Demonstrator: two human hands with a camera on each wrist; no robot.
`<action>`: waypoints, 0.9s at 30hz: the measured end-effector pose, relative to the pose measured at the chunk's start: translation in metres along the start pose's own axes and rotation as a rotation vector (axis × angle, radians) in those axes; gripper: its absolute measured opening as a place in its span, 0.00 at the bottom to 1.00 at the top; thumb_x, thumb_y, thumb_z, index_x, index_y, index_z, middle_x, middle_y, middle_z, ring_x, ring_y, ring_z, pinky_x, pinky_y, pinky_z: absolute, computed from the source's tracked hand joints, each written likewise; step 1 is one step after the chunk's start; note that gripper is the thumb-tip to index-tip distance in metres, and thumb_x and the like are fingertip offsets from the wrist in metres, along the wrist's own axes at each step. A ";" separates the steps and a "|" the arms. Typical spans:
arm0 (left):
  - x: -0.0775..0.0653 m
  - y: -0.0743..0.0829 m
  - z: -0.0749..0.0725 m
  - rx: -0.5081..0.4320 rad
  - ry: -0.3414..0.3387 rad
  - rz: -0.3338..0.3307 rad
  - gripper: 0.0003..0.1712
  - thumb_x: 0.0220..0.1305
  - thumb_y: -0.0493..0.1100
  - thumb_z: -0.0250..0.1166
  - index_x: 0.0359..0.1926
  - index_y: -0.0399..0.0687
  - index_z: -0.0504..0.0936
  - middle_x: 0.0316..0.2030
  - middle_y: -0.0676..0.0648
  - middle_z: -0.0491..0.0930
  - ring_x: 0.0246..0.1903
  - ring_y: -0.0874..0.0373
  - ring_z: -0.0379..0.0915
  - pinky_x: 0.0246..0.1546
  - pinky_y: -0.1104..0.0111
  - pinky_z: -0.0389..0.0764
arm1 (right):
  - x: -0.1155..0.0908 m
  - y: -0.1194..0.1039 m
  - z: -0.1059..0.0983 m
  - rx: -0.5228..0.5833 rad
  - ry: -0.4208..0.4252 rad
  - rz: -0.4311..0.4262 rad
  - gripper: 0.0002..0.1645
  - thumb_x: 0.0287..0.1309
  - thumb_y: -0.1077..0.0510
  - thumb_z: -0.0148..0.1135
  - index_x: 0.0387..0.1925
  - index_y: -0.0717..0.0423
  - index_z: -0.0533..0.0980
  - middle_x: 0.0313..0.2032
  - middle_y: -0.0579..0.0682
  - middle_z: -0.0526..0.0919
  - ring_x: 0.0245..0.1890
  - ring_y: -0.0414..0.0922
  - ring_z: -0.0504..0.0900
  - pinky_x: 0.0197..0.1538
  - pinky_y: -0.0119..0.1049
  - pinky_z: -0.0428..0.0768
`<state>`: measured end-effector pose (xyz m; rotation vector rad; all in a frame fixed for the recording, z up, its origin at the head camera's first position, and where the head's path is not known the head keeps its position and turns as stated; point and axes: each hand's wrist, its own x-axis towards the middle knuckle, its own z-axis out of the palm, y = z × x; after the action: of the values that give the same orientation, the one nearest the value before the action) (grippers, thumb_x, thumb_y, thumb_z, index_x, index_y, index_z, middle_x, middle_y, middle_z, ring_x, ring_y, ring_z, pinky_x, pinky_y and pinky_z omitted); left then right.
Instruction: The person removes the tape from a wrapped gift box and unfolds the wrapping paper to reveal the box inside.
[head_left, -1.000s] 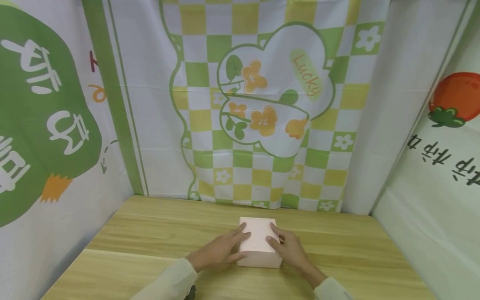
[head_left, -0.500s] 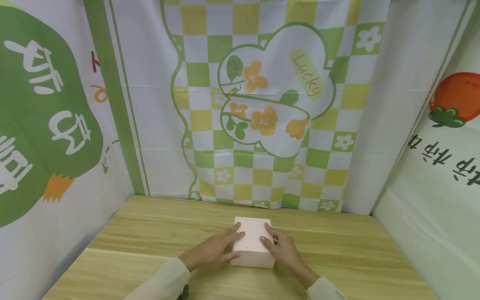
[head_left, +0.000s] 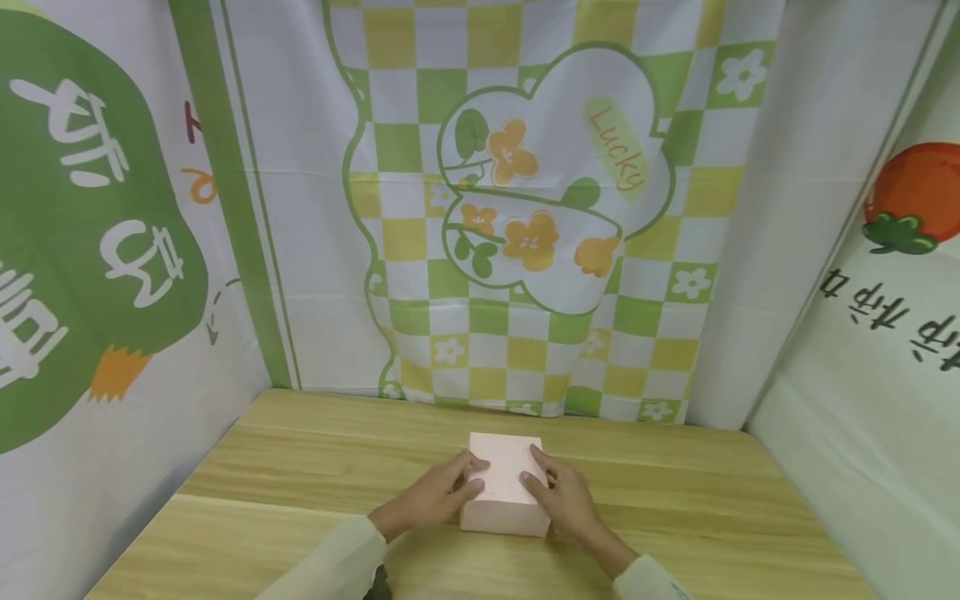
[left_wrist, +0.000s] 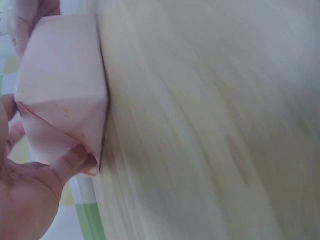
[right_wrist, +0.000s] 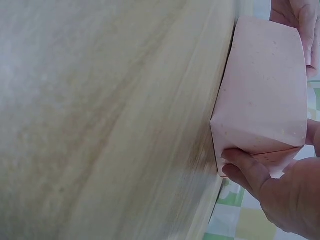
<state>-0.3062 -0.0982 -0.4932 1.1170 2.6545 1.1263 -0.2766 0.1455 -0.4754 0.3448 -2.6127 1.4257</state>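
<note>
A pale pink paper-wrapped box (head_left: pixel 504 518) sits on the wooden table, between both hands. My left hand (head_left: pixel 426 497) holds its left end, with fingertips over the top edge and the thumb near the front corner. In the left wrist view, digits of this hand (left_wrist: pixel 32 192) press a folded paper flap with a slanting crease. At the opposite end, my right hand (head_left: pixel 572 506) grips the box, thumb and forefinger over its top edge. Similar folded paper shows under the right hand (right_wrist: pixel 292 195) in the right wrist view. The underside of the box is hidden.
The wood-grain table (head_left: pixel 300 467) extends around the box. Behind it hangs a green, yellow and white checked cloth (head_left: pixel 517 350). Printed white cloths line the left side (head_left: pixel 225 358) and right side (head_left: pixel 832 433).
The box and both hands first shifted slightly left. Since then, the left thumb has moved up from the front corner toward the top edge, closer to the other fingers; the right hand keeps its hold.
</note>
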 end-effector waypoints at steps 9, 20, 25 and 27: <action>-0.001 0.013 -0.001 -0.142 0.066 -0.152 0.41 0.72 0.49 0.58 0.73 0.31 0.51 0.69 0.24 0.57 0.58 0.31 0.73 0.56 0.53 0.80 | -0.001 -0.001 0.000 0.006 -0.009 0.027 0.32 0.64 0.55 0.63 0.66 0.63 0.69 0.65 0.65 0.70 0.63 0.66 0.72 0.58 0.52 0.79; -0.001 0.014 0.001 -0.190 0.138 -0.207 0.53 0.65 0.47 0.66 0.77 0.36 0.42 0.74 0.30 0.50 0.60 0.34 0.73 0.54 0.61 0.82 | -0.003 0.000 0.004 -0.042 0.039 -0.054 0.35 0.64 0.56 0.63 0.69 0.61 0.65 0.68 0.61 0.67 0.65 0.63 0.69 0.62 0.53 0.73; -0.001 0.016 -0.001 -0.174 0.165 -0.206 0.55 0.62 0.46 0.69 0.77 0.38 0.42 0.76 0.33 0.46 0.62 0.36 0.72 0.57 0.59 0.80 | -0.002 -0.001 0.005 -0.065 0.063 -0.063 0.42 0.64 0.55 0.64 0.73 0.62 0.57 0.68 0.65 0.64 0.65 0.63 0.70 0.64 0.48 0.72; -0.001 0.016 -0.001 -0.163 0.180 -0.207 0.55 0.61 0.47 0.69 0.77 0.39 0.43 0.76 0.35 0.44 0.62 0.37 0.72 0.58 0.59 0.79 | -0.002 0.000 0.005 -0.056 0.065 -0.061 0.44 0.63 0.55 0.64 0.74 0.62 0.55 0.69 0.66 0.63 0.65 0.63 0.71 0.64 0.49 0.72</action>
<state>-0.2961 -0.0917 -0.4822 0.7264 2.6689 1.4286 -0.2749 0.1416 -0.4780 0.3609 -2.5616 1.3198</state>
